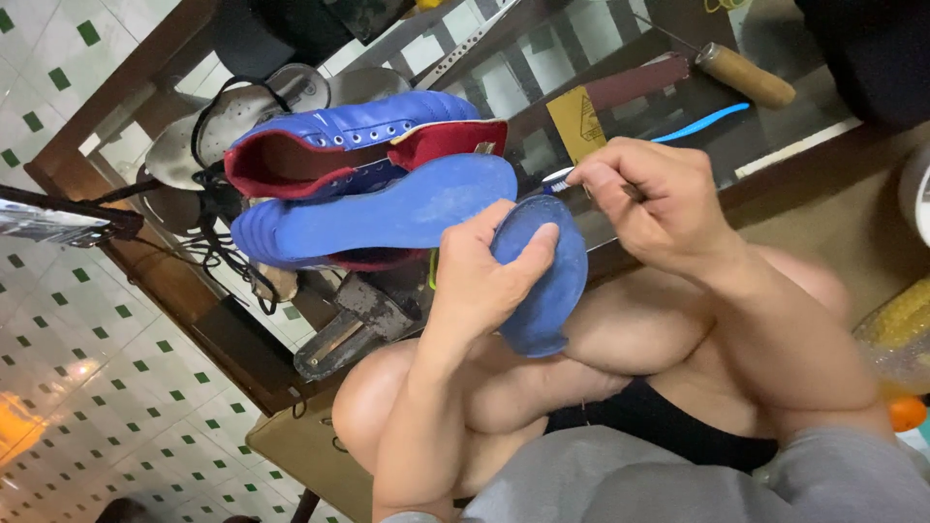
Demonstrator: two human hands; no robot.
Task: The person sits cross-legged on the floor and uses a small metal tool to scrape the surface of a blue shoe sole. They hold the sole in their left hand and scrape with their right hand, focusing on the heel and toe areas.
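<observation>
Blue insole (542, 281) bent upright; toothbrush (559, 176) touching its top edge.

Left of the blue insole (542, 276), the blue shoe (363, 155) and a second insole (387, 218) fill the table, with laces and grey soles (228, 121) beyond. Above the blue insole, sandpaper (576, 121), a blue toothbrush (702, 121) and a wooden handle (746, 76) lie apart, glass bare between them.

matt blue insole (540, 276), glossy blue shoe (368, 126), wooden handle (744, 75)

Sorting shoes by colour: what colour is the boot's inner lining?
Red lining, inside the blue boot; head view.
</observation>
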